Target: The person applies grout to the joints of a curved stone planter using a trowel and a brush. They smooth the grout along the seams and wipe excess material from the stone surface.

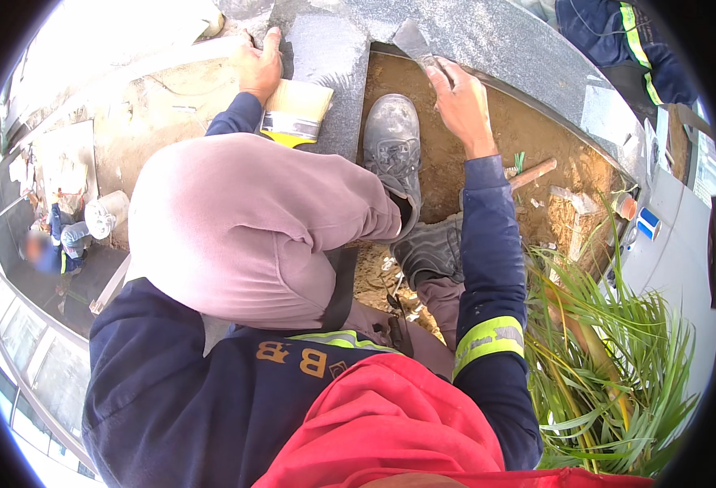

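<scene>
My right hand (462, 104) is closed round a putty knife (413, 41). Its wide, worn blade lies over the inner edge of the speckled grey stone kerb (488, 37). At the left end of a grey slab (325, 49), my left hand (258, 71) has its thumb raised; its other fingers are partly hidden, and whether they grip anything does not show. Close by that wrist, a wide paintbrush (299, 107) with pale bristles and a yellow handle rests across the slab, its handle end hidden by my knee.
My grey shoe (392, 134) stands on bare soil inside the kerb. A wooden handle (534, 172) and rubble lie to the right, above a leafy palm (618, 366). Another person (626, 49) is at the far right; a second works at left beside a white bucket (107, 213).
</scene>
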Demonstrator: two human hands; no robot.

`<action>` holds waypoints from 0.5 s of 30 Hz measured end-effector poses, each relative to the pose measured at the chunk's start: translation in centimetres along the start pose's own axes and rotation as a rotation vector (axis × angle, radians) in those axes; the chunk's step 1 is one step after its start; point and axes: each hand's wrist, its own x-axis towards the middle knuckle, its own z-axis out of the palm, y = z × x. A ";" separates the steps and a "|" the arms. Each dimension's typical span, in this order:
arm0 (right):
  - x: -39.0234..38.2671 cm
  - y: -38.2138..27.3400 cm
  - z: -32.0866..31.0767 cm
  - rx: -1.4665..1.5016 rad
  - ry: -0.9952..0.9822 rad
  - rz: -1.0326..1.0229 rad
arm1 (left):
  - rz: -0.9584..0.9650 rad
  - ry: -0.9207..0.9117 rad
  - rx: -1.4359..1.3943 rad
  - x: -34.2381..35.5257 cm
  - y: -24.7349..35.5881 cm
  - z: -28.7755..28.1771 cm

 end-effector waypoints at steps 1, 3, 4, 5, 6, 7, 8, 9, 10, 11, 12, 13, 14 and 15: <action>-0.5 -0.8 0.5 -0.068 0.042 -0.113 | 0.004 0.032 0.008 0.0 -0.8 -0.2; -1.7 -2.0 0.8 -0.183 0.022 -0.045 | 0.024 0.032 0.010 -0.2 0.0 0.3; -2.1 -3.3 1.1 -0.218 0.004 -0.028 | 0.034 0.050 0.034 -0.2 0.3 -0.6; -2.7 -4.7 1.1 -0.262 -0.056 0.012 | 0.014 0.065 0.029 -0.2 0.0 -0.6; -3.2 -6.0 1.7 -0.230 -0.041 0.043 | -0.006 0.081 0.025 -0.2 -0.3 -0.7; -3.8 -6.9 2.4 -0.215 -0.021 0.086 | -0.027 0.083 0.004 -0.3 -0.8 0.0; -4.0 -8.0 3.2 -0.181 0.003 0.124 | -0.017 0.091 0.001 -0.1 -1.1 0.1; -4.1 -8.8 4.1 -0.142 0.029 0.161 | -0.007 0.098 -0.001 -0.1 -1.5 0.1; -4.3 -8.6 5.2 -0.117 0.040 0.172 | -0.025 0.065 -0.010 0.0 -1.3 0.4; -4.3 -9.1 6.0 -0.071 0.028 0.207 | -0.043 0.037 -0.011 0.1 -1.1 0.4; -4.3 -9.5 6.6 -0.025 0.016 0.242 | -0.061 0.008 -0.014 0.1 -0.9 0.5; -4.3 -9.8 7.2 0.024 0.004 0.248 | -0.047 0.015 0.002 0.1 -1.1 0.1; -4.3 -10.1 7.7 0.033 0.025 0.253 | -0.037 0.029 -0.003 0.2 -1.3 -0.1; -4.3 -10.4 8.2 0.041 0.046 0.257 | -0.023 0.041 -0.007 0.4 -1.5 -0.3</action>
